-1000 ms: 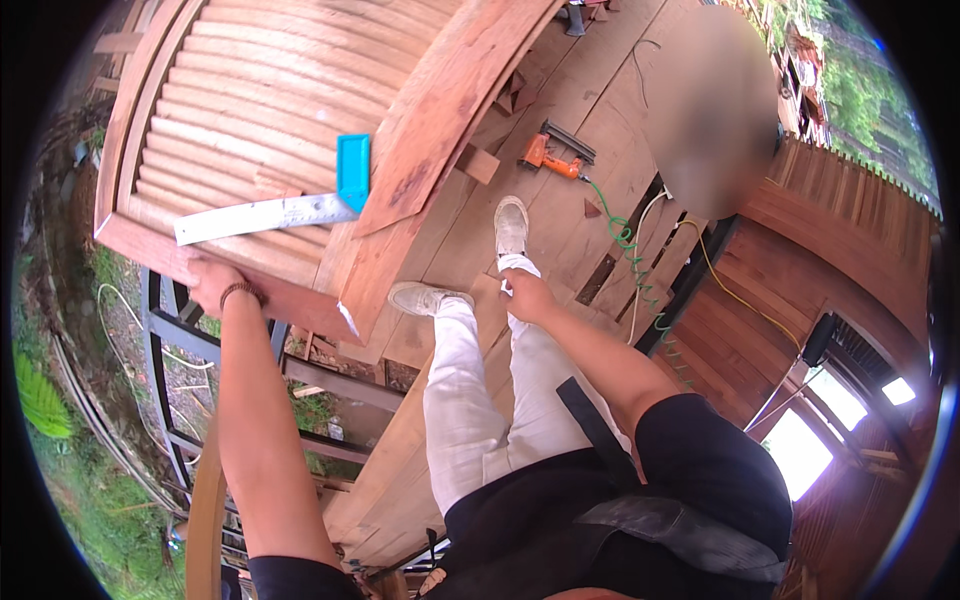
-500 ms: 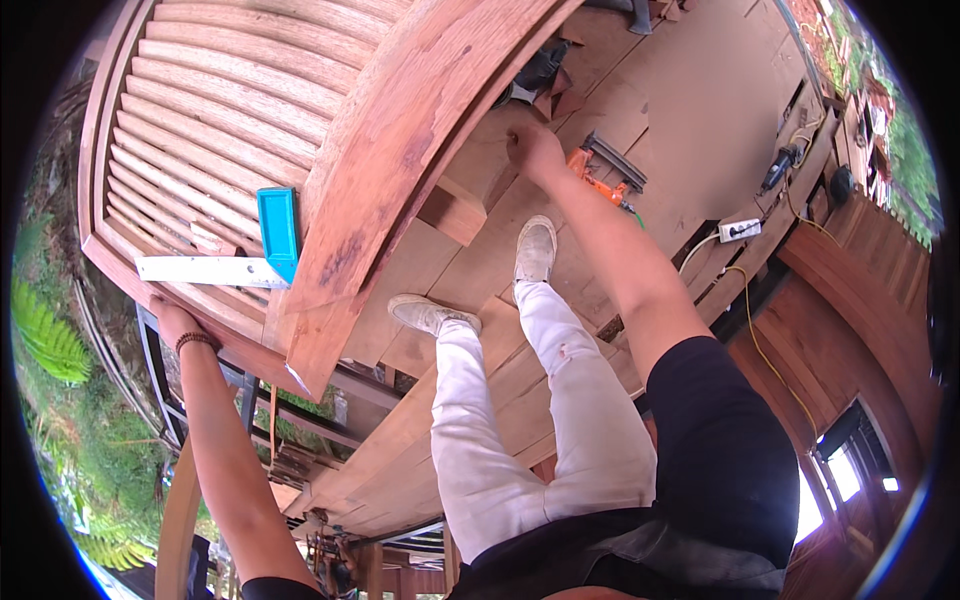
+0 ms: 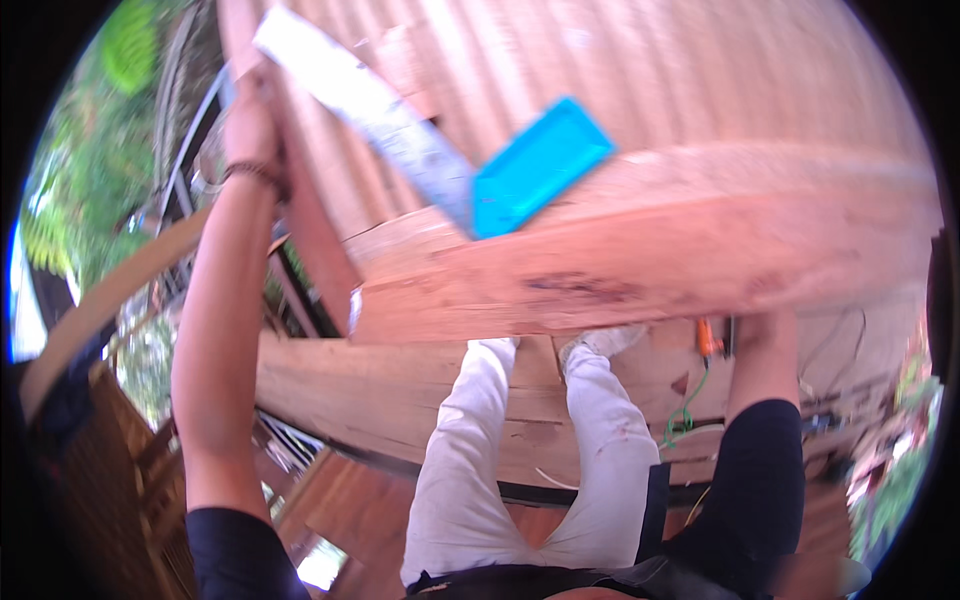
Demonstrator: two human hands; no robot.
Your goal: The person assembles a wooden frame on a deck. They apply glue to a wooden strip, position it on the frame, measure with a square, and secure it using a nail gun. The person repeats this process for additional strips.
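Note:
A slatted wooden panel (image 3: pixel 640 250) with a broad curved near rail spans the view in front of me. At its left edge, my left hand (image 3: pixel 255 115) is closed around the frame, with a beaded bracelet on the wrist. My right forearm (image 3: pixel 765 365) reaches to the near rail at the right; the hand itself is hidden behind the rail. On top of the panel lies a try square with a blue handle (image 3: pixel 545 165) and a metal blade (image 3: pixel 365 110). A small wood offcut (image 3: pixel 405 65) rests beside the blade on the slats.
Plank decking (image 3: pixel 330 385) runs under my feet and legs. An orange nail gun (image 3: pixel 708 338) with a green hose (image 3: pixel 685 415) lies on it, close to my right forearm. A curved timber (image 3: pixel 105 300) and greenery (image 3: pixel 95 190) are at the left.
The panel now lies across in front of me, its rail covering my feet. My right hand has gone from above the decking to behind the rail. My left hand stays at the panel's edge.

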